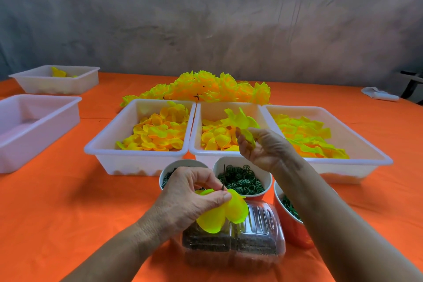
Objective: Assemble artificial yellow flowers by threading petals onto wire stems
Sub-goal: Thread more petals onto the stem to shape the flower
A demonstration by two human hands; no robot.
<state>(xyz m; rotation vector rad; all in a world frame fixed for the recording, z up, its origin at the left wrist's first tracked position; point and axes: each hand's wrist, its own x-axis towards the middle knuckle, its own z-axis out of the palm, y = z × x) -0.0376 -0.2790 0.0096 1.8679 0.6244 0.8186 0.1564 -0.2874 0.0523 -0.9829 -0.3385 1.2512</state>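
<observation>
My left hand [192, 192] pinches a dark wire stem [223, 188] with yellow petals [222, 212] threaded on it, held low over a clear plastic container [258, 233]. My right hand [263, 146] is raised over the middle white tray [196, 142] and holds a cluster of yellow petals [242, 121] between thumb and fingers. Three white trays in a row hold loose yellow petals; the left tray [103, 144] and the right tray [366, 151] flank the middle one. A heap of finished yellow flowers [206, 87] lies behind them.
Paper cups with green plastic rings [242, 181] stand in front of the trays, one more at the left [167, 174] and one at the right [288, 210]. Two further white trays [34, 121] [57, 79] sit at the far left on the orange tablecloth [68, 213]. A white object [380, 94] lies at the far right.
</observation>
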